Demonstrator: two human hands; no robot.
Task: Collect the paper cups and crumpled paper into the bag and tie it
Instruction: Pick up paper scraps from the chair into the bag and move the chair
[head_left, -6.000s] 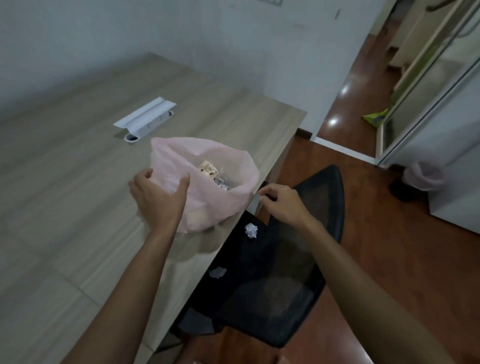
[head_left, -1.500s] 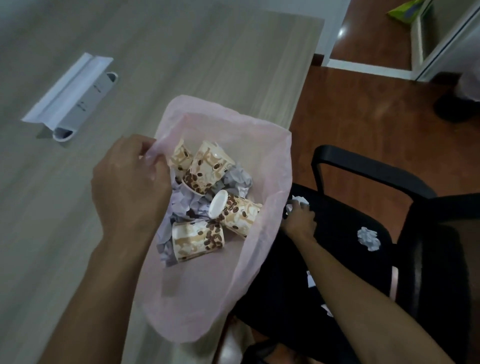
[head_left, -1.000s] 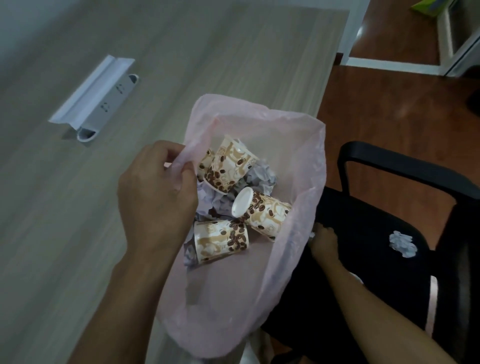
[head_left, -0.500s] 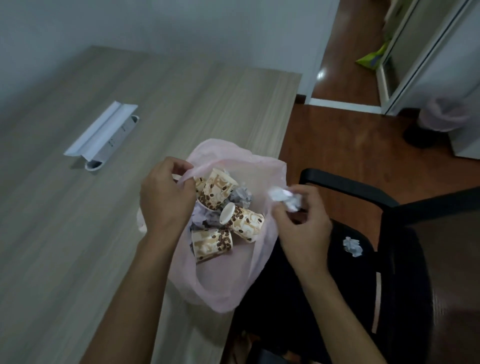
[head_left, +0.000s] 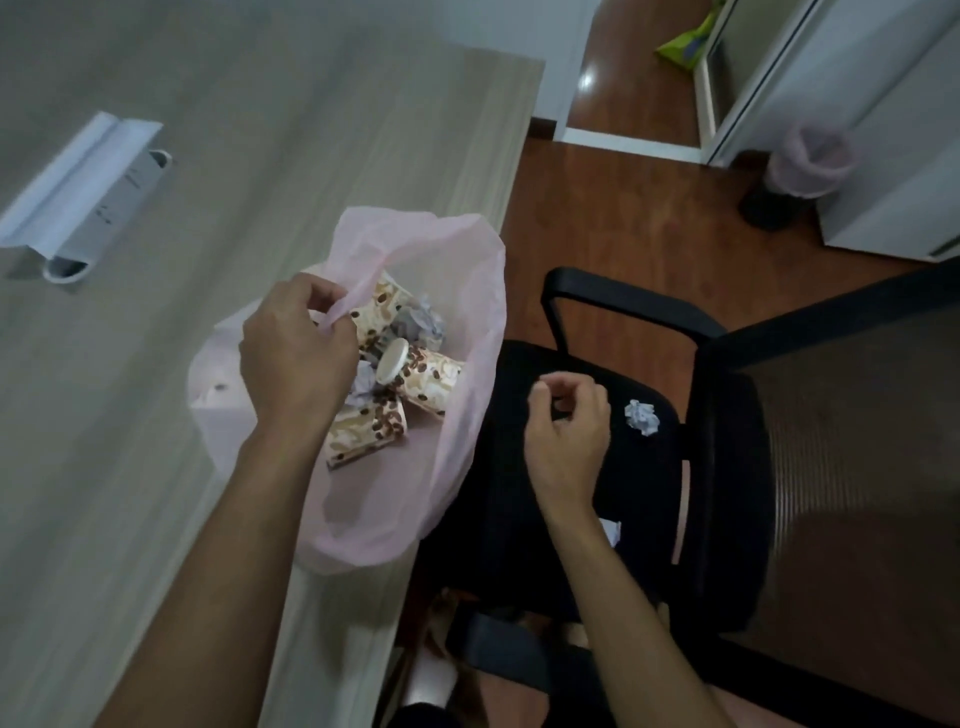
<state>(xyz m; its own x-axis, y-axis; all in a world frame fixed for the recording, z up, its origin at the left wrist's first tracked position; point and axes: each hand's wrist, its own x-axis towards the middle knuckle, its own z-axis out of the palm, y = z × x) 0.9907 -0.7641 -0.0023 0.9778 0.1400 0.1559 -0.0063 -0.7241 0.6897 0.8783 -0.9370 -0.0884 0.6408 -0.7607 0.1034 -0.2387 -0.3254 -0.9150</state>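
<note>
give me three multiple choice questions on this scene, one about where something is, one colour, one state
1. Where does the loose crumpled paper ball lie?
A. chair seat
B. desk
C. floor

2. What colour is the bag?
A. black
B. pink
C. green

3. What is the left hand doing?
A. resting flat on the desk
B. holding a cup
C. pinching the bag's rim

Answers: 1 A, it sits on the black chair seat by the right hand. 2 B, translucent pink plastic. 3 C, fingers grip the rim, keeping the bag open.
</note>
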